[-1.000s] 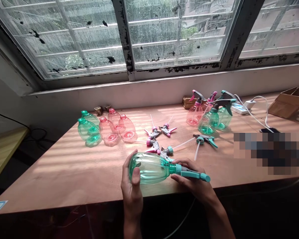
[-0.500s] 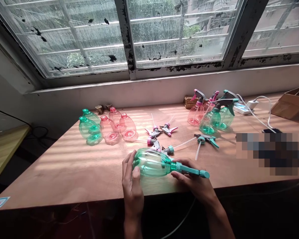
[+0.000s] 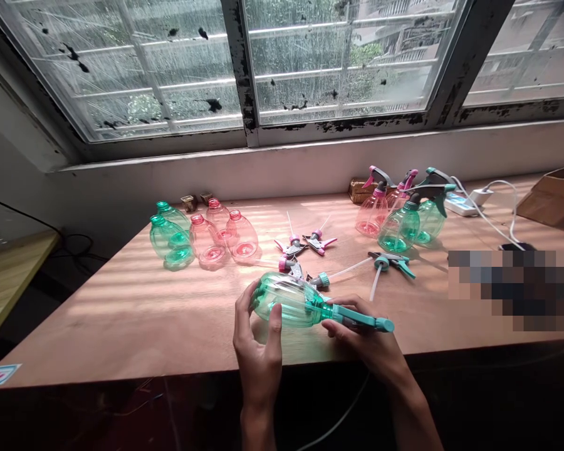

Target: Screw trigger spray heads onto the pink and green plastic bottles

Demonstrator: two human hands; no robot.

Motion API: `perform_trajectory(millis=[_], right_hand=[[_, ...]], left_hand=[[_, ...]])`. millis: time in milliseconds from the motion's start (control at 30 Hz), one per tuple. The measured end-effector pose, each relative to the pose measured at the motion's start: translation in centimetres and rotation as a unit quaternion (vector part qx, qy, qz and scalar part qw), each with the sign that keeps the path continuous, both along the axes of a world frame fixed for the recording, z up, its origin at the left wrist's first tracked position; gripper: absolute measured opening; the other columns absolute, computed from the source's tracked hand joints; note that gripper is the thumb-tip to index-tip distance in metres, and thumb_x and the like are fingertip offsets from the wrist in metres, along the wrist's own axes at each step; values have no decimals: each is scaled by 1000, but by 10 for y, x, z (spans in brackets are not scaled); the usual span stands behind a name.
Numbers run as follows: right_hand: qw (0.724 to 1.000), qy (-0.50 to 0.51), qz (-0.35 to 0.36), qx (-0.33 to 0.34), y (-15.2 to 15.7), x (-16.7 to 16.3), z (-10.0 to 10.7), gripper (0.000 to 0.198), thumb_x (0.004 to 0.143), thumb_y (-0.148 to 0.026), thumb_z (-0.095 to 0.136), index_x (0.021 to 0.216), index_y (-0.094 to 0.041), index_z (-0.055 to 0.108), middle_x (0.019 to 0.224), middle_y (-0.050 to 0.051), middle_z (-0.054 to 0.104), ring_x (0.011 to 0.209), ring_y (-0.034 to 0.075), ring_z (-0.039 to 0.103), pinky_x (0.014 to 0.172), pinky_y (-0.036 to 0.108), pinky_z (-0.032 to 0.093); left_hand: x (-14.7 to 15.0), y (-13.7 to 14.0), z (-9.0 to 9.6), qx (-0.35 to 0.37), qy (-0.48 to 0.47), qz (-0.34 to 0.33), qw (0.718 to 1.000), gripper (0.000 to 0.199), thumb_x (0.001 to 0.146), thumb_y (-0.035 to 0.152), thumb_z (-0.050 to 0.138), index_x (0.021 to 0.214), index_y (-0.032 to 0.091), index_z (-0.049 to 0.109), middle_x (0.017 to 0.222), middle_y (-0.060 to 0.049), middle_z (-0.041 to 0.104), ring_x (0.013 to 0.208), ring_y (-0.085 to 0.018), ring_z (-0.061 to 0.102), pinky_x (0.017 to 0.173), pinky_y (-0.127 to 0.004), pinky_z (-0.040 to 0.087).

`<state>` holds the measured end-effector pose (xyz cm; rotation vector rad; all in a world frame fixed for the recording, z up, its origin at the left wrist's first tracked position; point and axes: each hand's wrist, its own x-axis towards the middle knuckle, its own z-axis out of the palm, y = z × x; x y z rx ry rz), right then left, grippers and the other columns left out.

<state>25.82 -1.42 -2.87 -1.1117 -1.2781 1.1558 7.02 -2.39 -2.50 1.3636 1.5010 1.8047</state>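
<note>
A clear green spray bottle point(image 3: 289, 304) lies sideways in the air over the table's front part, its teal spray head point(image 3: 360, 318) pointing right. My left hand point(image 3: 259, 341) is wrapped round the bottle's base, with the thumb against its near side. At the neck, my right hand point(image 3: 360, 332) grips the spray head, its fingers partly hidden behind it. Just beyond the bottle lie loose spray heads: a teal one point(image 3: 320, 280), another teal one point(image 3: 389, 263) further right, and several pink ones point(image 3: 291, 246) with thin tubes.
Open-necked green bottles point(image 3: 169, 241) and pink bottles point(image 3: 242, 238) stand at the back left. Spray bottles with heads on, two pink point(image 3: 371, 213) and two green point(image 3: 398, 228), stand at the back right. Beyond are a white power strip point(image 3: 463, 203), cables and a cardboard box point(image 3: 552, 200).
My left thumb has shifted up and right along the bottle's side, and the left hand has moved slightly right. The right hand stays at the spray head.
</note>
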Motion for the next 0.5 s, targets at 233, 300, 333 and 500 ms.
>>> perform_trajectory(millis=[233,300,333,500], right_hand=[[999,-40,3,6,2,2,0,27,80,-42,86,91,-22,72,76,0,76,70,19,69,64,26,54],[1000,-17,6,6,2,2,-3,29,79,-42,88,94,-23,72,75,0,76,68,18,70,62,25,56],[1000,0,7,7,2,2,-4,31,78,-42,89,96,-23,72,76,0,76,68,18,70,62,25,57],[998,52,-11,28,1,3,-8,34,76,-39,92,100,-24,72,82,1,78,68,17,73,65,26,62]], left_hand=[[-1,-3,4,41,5,-36,998,50,96,33,67,144,28,54,146,-12,59,136,-31,58,117,-49,45],[1,-4,6,57,-17,-44,997,54,95,30,69,146,29,53,152,-12,54,142,-31,53,120,-48,43],[2,-5,7,67,-34,-48,996,56,94,30,70,147,29,52,156,-11,49,146,-32,49,121,-47,42],[3,-5,9,44,-43,-45,997,46,95,42,67,138,26,64,164,-8,41,152,-33,42,125,-42,37]])
